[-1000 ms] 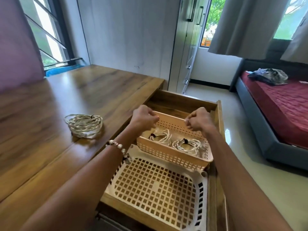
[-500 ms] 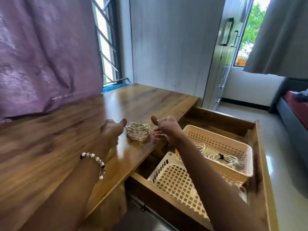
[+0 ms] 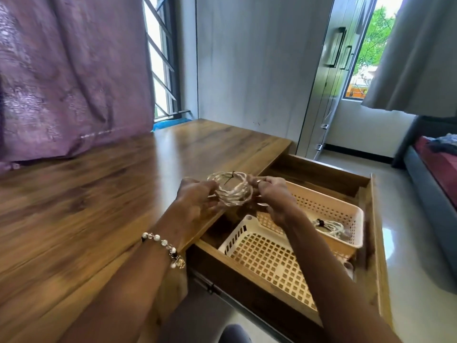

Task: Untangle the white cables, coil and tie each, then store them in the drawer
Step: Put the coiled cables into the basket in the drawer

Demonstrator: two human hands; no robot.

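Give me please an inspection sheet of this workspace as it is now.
Surface: wooden desk, drawer pulled open.
Job's things: tied cable coil held above desk edge; another tied coil in the orange basket.
Clutter: white basket in drawer, nothing seen in it.
Hands: left hand and right hand grip the coil.
Cables: loose ones, nothing seen.
Surroundings: purple curtain, window, wardrobe, bed.
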